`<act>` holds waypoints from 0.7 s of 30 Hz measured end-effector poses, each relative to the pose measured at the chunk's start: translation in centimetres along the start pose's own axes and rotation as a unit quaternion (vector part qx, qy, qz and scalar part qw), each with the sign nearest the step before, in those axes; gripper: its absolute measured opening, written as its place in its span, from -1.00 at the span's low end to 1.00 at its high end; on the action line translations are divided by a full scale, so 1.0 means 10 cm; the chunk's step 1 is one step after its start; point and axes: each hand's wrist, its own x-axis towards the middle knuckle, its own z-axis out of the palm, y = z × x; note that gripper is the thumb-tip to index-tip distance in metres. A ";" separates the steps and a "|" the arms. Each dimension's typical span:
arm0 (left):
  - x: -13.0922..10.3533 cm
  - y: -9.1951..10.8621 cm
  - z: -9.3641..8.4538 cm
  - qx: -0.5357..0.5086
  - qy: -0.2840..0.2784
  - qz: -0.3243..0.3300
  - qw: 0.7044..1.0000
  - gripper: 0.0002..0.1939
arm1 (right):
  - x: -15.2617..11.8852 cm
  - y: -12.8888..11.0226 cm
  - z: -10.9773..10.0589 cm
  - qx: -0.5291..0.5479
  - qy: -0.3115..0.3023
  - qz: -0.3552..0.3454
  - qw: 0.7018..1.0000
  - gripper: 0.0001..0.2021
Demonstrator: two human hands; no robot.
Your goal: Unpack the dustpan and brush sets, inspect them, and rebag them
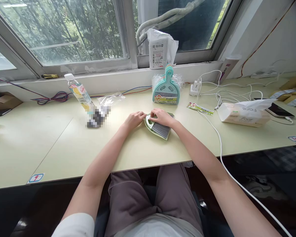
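Observation:
A small green dustpan (165, 137) lies on the desk in front of me, its handle end pointing left. Nested in it is a hand brush (160, 130) with grey bristles facing up. My left hand (134, 120) is closed, its fingertips pinched at the handle end of the set. Over the upper side of the set bends my right hand (162, 118), with thumb and fingers gripping near the handle hole. Part of the dustpan's back rim is hidden under that hand.
Bagged turquoise dustpan sets (166, 89) stand at the back. A drink bottle (80, 93) and clear plastic wrapper (111, 98) are left. Rightward lie a printed label strip (200, 108), a tissue pack (244, 114), a phone (277, 109) and white cables (220, 138) crossing the desk edge.

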 end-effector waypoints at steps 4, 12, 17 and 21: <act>0.01 0.00 0.01 -0.017 0.006 -0.005 1.000 -0.68 | 0.00 0.00 -0.01 0.005 -0.006 0.008 1.000 -0.84; 0.02 0.06 -0.04 -0.022 -0.011 -0.003 1.000 -0.67 | 0.00 0.00 0.00 -0.014 -0.010 0.018 1.000 -0.85; 0.01 0.03 -0.02 -0.037 0.013 0.009 0.999 -0.68 | 0.00 -0.04 0.00 -0.038 0.000 0.017 0.999 -0.84; 0.00 -0.01 0.01 -0.025 0.031 0.008 0.999 -0.65 | -0.01 0.12 -0.10 -0.080 0.107 0.133 0.982 -0.76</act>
